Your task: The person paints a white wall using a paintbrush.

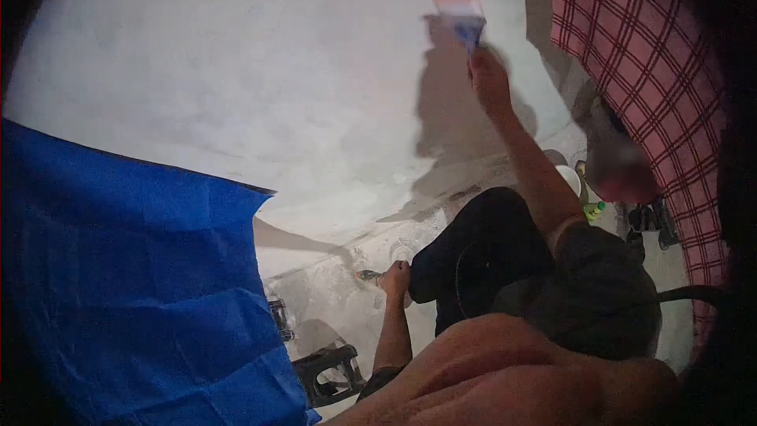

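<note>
Stretched up and forward, my right hand (490, 83) is closed round the blue handle of a putty knife (457, 0). Its wide, flared blade looks pinkish and white, smeared by motion, and lies close over the white wall (236, 71). Low in the view, beside my bent knee (481, 244), my left hand (396, 278) has its fingers wrapped round a small tool with a dark and light tip (367, 274). Most of that tool is hidden in the fist, and I cannot tell its kind.
A blue tarp (142, 284) hangs on the left. Red-checked cloth (631, 39) covers the right edge. By the wall's foot stand a white bucket (568, 180) and a green bottle (594, 210). A black plastic stool (327, 371) sits on the whitish, stained floor (347, 308).
</note>
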Tool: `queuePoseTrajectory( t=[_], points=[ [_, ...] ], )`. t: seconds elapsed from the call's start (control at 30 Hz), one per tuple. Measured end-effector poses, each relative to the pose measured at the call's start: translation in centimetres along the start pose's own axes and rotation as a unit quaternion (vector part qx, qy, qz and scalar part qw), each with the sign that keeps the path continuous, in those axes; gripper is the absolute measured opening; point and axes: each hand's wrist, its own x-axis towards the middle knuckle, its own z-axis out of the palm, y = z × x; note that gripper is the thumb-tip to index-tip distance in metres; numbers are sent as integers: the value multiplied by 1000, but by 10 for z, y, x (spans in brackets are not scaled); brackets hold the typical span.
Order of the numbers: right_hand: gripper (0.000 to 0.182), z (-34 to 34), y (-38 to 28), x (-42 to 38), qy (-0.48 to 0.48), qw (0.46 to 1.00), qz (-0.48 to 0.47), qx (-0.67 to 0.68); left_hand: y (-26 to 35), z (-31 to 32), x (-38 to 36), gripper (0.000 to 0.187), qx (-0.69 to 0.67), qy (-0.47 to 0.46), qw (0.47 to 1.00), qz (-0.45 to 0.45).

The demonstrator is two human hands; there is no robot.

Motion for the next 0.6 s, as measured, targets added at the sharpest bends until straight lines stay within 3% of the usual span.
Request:
queuePoseTrajectory(
  t=[0.1,0.13,0.23,0.3,0.37,0.43,0.5,0.6],
  points=[
    [42,-9,-43,26,73,988,-119,58,-3,6,3,44,25,6,999,25],
    [42,-12,-47,33,74,989,-115,57,0,6,1,44,28,3,999,24],
    [45,-14,-35,55,26,996,-82,-38,10,3,1,44,34,11,999,25],
    [50,-9,10,57,-77,961,-35,-264,14,2,-1,44,41,-3,999,4],
    [56,-9,66,41,-154,962,3,-226,6,7,0,44,41,0,999,15],
    [58,-12,105,10,-160,950,24,-267,4,12,6,44,36,9,999,27],
    [60,-27,136,-16,-219,950,80,-209,-2,17,6,44,24,17,999,14],
    [54,-45,133,-47,-177,969,94,-145,8,8,2,46,48,-11,999,5]
  ],
)
